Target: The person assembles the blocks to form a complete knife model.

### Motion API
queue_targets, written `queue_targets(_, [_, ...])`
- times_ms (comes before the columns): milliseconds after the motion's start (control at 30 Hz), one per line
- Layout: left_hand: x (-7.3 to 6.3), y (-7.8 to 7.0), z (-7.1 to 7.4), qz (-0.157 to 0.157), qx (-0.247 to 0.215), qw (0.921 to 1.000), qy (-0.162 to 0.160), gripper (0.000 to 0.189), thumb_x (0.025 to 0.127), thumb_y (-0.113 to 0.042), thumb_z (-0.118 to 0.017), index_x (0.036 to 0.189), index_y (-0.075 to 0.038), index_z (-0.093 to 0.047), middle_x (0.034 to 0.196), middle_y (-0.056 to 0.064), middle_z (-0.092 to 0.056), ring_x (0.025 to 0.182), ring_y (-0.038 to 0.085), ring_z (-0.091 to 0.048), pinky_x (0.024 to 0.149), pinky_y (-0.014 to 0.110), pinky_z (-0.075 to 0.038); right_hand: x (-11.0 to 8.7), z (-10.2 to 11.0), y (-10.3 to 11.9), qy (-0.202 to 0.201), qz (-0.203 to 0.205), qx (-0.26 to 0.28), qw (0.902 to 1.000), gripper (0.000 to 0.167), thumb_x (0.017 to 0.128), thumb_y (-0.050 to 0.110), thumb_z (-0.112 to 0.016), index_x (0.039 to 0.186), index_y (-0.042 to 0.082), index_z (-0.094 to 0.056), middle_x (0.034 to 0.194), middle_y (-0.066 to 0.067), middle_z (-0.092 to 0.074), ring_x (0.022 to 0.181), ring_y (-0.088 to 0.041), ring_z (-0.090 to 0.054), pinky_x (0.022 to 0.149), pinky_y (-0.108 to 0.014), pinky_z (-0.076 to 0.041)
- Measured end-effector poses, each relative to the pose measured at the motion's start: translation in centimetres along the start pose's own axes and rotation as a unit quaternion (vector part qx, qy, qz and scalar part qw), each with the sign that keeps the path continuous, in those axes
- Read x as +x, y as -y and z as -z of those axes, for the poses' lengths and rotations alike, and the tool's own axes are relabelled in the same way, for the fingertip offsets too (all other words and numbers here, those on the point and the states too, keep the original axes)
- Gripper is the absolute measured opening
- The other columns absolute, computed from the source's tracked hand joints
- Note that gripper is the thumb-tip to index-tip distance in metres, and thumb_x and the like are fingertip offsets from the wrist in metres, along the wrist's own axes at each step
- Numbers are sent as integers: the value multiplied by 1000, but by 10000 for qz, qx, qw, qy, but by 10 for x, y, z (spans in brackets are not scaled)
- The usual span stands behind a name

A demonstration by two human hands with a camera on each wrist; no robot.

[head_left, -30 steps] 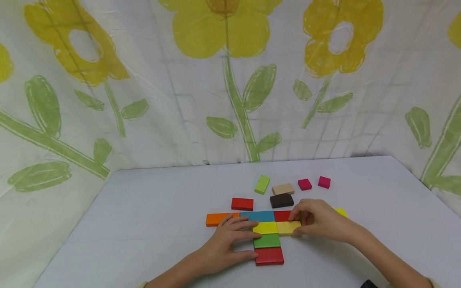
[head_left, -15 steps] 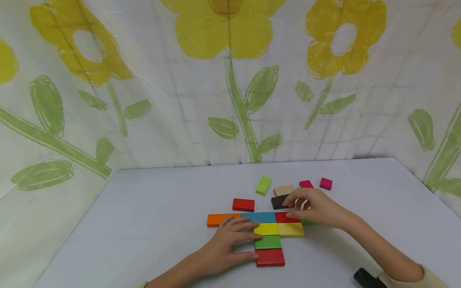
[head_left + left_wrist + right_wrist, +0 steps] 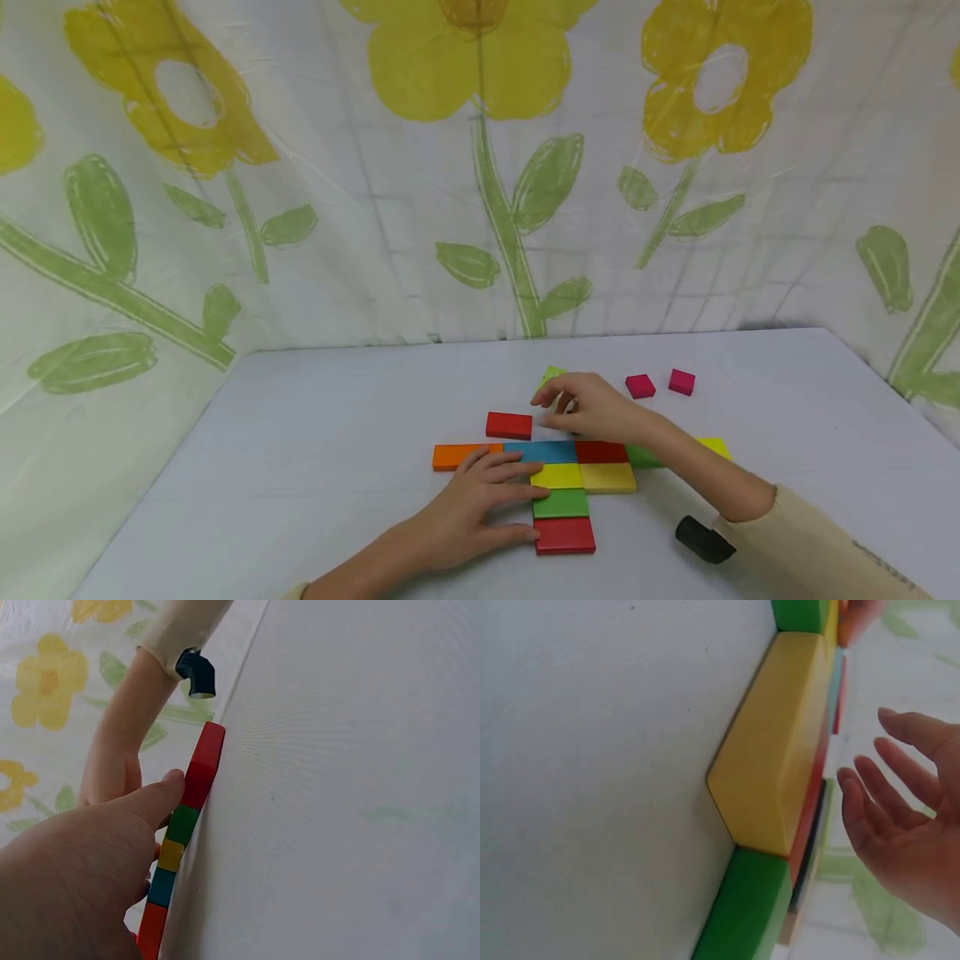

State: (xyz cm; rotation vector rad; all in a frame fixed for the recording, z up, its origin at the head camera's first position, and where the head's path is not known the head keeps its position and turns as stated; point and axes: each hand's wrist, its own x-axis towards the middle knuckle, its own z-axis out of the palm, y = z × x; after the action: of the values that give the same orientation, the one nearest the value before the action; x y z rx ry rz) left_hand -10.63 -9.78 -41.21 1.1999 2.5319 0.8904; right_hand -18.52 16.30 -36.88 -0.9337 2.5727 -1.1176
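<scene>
Flat colored blocks lie joined on the table: a row with orange (image 3: 457, 457), blue (image 3: 543, 452), dark red (image 3: 602, 452) and green (image 3: 643, 456) blocks. Below it are yellow (image 3: 557, 476) and pale yellow (image 3: 607, 477) blocks, then a green block (image 3: 561, 503) and a red block (image 3: 565, 536). My left hand (image 3: 472, 508) rests spread along the left side of this column, its thumb touching the red block (image 3: 202, 769) in the left wrist view. My right hand (image 3: 596, 408) hovers above the row, fingers loosely bent and holding nothing (image 3: 911, 802). It largely hides the beige and dark brown blocks.
Behind the row lie a loose red block (image 3: 509, 425), a partly hidden lime block (image 3: 551, 374) and two magenta blocks (image 3: 640, 386). A bright yellow block (image 3: 714, 448) ends the row at right. A flowered curtain (image 3: 337, 250) hangs behind the table (image 3: 315, 417).
My right hand has let go near the row's right part and moved left and away from me, over the dark brown block. The left hand has stayed in place.
</scene>
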Motion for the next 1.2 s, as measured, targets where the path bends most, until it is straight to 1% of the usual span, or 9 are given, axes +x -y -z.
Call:
queue_targets(133, [0,1,0,-46,75,10000,-16,45,103,-49,-65,144,-31,-66,159,-12,-51,153,20,-39,125,67,-20,14,-12,0,46,-9,-92,9999,33,96,17,-77,124,0,-72,115,-12,-72,96,-17,-69,82,-23,-60])
queue_targets(300, [1,1,0,-91,95,9999,-33,45,103,-48,-65,145,-30,-66,159,-12,-52,151,17,-40,125,66,-21,27,-23,-1,123,-199,-89,9997,36,94,19,-81,125,2,-72,115,-10,-73,98,-18,-67,84,-24,-60])
queue_targets(467, [0,1,0,-103,73,9999,-57,45,103,-48,-65,145,-30,-66,159,-12,-51,151,16,-40,125,67,-20,33,-28,0,232,-309,-118,9992,35,93,19,-82,123,3,-73,112,-8,-73,95,-16,-67,85,-26,-60])
queue_targets(567, [0,2,-1,-109,56,9999,-72,45,103,-48,-65,145,-30,-66,159,-11,-51,151,16,-41,125,67,-20,34,-28,1,267,-328,-156,9990,33,92,18,-83,121,3,-74,109,-6,-74,92,-14,-66,84,-25,-59])
queue_targets(700, [1,2,-1,-117,47,9999,-92,45,103,-48,-66,144,-30,-67,159,-11,-51,151,16,-41,125,68,-19,35,-28,3,287,-321,-211,9988,31,92,18,-83,119,4,-75,106,-4,-73,89,-12,-64,81,-21,-58])
queue_targets(900, [0,1,-1,-93,28,9999,-89,45,103,-47,-66,144,-30,-67,159,-11,-52,151,17,-41,125,68,-20,32,-26,1,295,-261,-189,9990,31,93,18,-82,120,4,-75,107,-4,-73,91,-12,-64,81,-22,-58])
queue_targets(1067, [0,1,-1,-83,16,9999,-88,45,102,-48,-66,144,-31,-67,159,-11,-51,152,20,-39,124,68,-20,22,-21,0,198,-133,-194,9995,33,92,19,-82,120,4,-75,109,-4,-73,94,-13,-64,81,-22,-58])
queue_targets(1200, [0,1,-1,-73,-5,9999,-95,45,103,-48,-66,144,-31,-67,159,-11,-52,152,20,-39,124,68,-19,12,-16,-1,108,-62,-204,9997,33,92,20,-83,120,3,-75,107,-4,-73,93,-13,-64,81,-22,-58])
